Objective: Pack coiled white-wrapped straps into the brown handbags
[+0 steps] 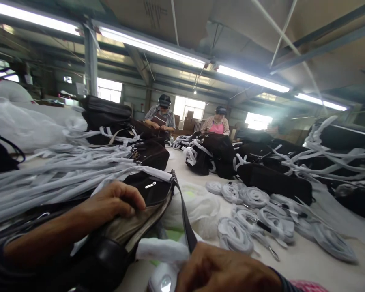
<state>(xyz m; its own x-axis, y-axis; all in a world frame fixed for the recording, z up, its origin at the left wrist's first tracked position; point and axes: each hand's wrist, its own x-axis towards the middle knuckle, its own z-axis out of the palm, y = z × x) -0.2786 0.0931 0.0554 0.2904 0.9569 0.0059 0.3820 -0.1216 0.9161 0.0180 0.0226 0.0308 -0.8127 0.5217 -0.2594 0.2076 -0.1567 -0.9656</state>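
A black bag with a tan lining lies in front of me, its zipped mouth partly spread. At its opening, my left hand curls its fingers onto the edge beside the lining. A silver zipper pull shows just beyond those fingertips. From a metal ring at the bag's far end, a dark strap runs down to my right hand, which is closed at the strap's lower end. Next to that hand is a white-wrapped handle. The right fingertips are partly hidden.
Long white-wrapped straps are heaped at left. Coiled white-wrapped straps with metal hooks lie at right on the pale table. Black bags stand farther back. Two people work across the table.
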